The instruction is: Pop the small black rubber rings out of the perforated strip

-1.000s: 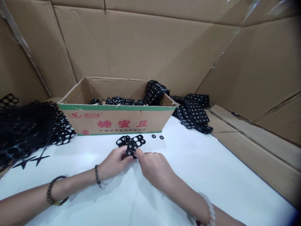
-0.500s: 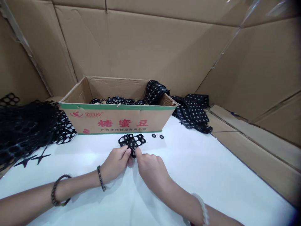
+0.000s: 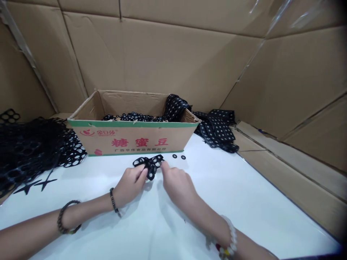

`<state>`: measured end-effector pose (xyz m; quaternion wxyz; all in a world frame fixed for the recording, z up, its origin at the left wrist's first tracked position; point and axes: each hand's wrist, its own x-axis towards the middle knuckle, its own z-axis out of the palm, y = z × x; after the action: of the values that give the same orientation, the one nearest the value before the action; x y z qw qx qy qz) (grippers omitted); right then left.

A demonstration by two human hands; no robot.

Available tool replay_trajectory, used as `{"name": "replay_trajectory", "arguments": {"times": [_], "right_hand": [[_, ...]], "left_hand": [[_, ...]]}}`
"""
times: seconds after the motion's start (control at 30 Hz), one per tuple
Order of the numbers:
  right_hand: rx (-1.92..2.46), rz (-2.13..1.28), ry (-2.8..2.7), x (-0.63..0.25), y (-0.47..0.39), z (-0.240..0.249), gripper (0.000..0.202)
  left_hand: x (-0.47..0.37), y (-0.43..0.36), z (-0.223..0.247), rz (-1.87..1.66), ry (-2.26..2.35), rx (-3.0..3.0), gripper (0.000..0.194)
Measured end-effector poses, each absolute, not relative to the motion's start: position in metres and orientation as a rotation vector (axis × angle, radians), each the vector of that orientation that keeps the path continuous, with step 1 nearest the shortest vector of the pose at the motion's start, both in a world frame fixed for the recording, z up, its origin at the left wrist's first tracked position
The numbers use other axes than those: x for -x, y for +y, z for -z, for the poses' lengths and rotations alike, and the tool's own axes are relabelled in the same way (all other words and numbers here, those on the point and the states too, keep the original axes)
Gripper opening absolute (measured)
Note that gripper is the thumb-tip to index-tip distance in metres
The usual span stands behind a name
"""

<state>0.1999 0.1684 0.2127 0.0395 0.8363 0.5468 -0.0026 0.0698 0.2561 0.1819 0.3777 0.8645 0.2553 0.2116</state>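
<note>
A small black sheet with round cut-outs is held just above the white table, in front of the box. My left hand pinches its left lower part between thumb and fingers. My right hand has its fingers closed at the sheet's right edge, with the thumb and index finger against it; the fingertips are partly hidden. Some holes in the sheet show white through them, while others look filled. Two loose black rings lie on the table just right of the sheet.
Behind my hands stands an open cardboard box with many small black rings inside. A dotted black strip hangs over its right corner, beside more dotted strips. Black perforated scrap is heaped at left. Cardboard walls enclose the table.
My right hand has shifted a little right and up along the sheet, away from my left hand's fingers. The sheet's lower part now shows more. The camera view has turned slightly.
</note>
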Motion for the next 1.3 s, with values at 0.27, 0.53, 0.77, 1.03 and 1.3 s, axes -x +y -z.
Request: {"name": "replay_trajectory", "arguments": {"times": [0.27, 0.53, 0.77, 1.03, 1.3], "right_hand": [[-2.526, 0.232, 1.927, -0.207, 0.156, -0.221, 0.026], [-2.432, 0.150, 1.934, -0.196, 0.155, -0.204, 0.015], [-2.378, -0.009, 1.938, -0.170, 0.159, -0.201, 0.027], [-2.563, 0.062, 1.824, -0.191, 0.163, -0.215, 0.021], [-2.681, 0.109, 1.692, -0.206, 0.164, -0.222, 0.026]], "left_hand": [[-0.072, 0.256, -0.179, -0.531, 0.723, -2.040, 0.038], [-0.070, 0.254, -0.180, -0.481, 0.668, -2.153, 0.035], [-0.064, 0.247, -0.171, -0.671, 0.456, -2.603, 0.025], [-0.065, 0.253, -0.182, -0.616, 0.600, -2.215, 0.029], [-0.067, 0.254, -0.183, -0.602, 0.625, -2.083, 0.032]]}}
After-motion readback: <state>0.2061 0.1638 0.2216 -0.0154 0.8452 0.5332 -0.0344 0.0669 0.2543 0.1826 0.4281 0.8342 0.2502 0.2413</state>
